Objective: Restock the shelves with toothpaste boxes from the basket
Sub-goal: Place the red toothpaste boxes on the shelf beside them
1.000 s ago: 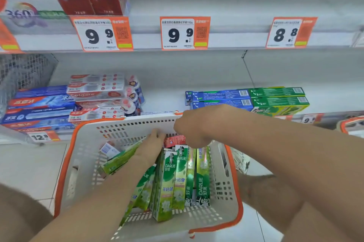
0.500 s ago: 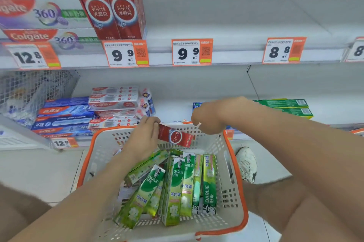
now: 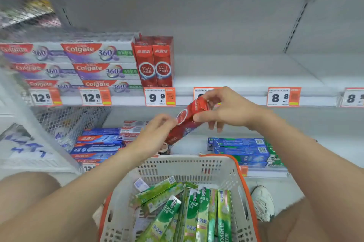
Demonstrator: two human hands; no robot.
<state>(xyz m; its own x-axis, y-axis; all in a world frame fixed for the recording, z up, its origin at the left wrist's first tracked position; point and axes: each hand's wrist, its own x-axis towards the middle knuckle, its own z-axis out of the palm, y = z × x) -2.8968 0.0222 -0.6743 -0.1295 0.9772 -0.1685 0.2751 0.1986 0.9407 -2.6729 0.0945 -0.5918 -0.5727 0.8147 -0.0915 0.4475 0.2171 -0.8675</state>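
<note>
Red toothpaste box point(image 3: 185, 123) between basket point(image 3: 216, 162) and shelf point(image 3: 246, 76)

Two shelved red boxes point(image 3: 153, 64) stand upright; green boxes point(image 3: 189, 208) crowd the basket, so plenty seems left. The left hand point(image 3: 155, 132) curls its fingers round the lower end, the right hand point(image 3: 230, 111) pinches the top; its long axis slants up-right.

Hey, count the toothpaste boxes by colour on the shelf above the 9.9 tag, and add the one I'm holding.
Red upright boxes: 2
White-and-purple Colgate 360 boxes, fronts showing: 6
Red held box, gripped by left hand and right hand: 1
Total: 9
</note>
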